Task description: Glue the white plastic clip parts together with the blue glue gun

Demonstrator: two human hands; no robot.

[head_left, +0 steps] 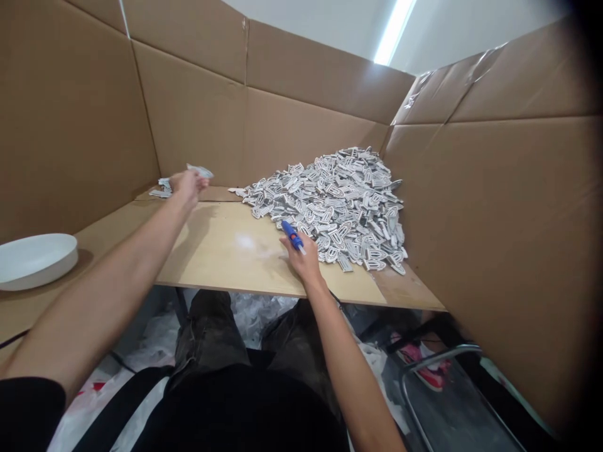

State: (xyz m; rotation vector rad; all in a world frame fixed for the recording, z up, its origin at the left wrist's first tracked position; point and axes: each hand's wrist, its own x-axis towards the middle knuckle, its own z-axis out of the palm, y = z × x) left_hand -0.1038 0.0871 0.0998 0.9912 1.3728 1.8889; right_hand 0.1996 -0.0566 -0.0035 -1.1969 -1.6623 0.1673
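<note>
White bowl [38, 262] left of left hand [187, 183], nearer body. Black cable [14, 339] below bowl, also left of that hand. Brown cardboard wall [301, 125] beyond left hand; second cardboard panel [509, 220] right of right hand [304, 258]. Bright light strip [394, 31] high beyond right hand. Crumpled clear plastic [259, 314] below right hand, slightly left. Metal-framed chair [475, 402], pink shoe [431, 378] low, right of right hand.

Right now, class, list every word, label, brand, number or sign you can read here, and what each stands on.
None can be read.
Blue tool: too small and blurred to tell any marking.
Piled grey pieces: too small to tell.
Cardboard walls, white bowl: no lettering shows.
</note>
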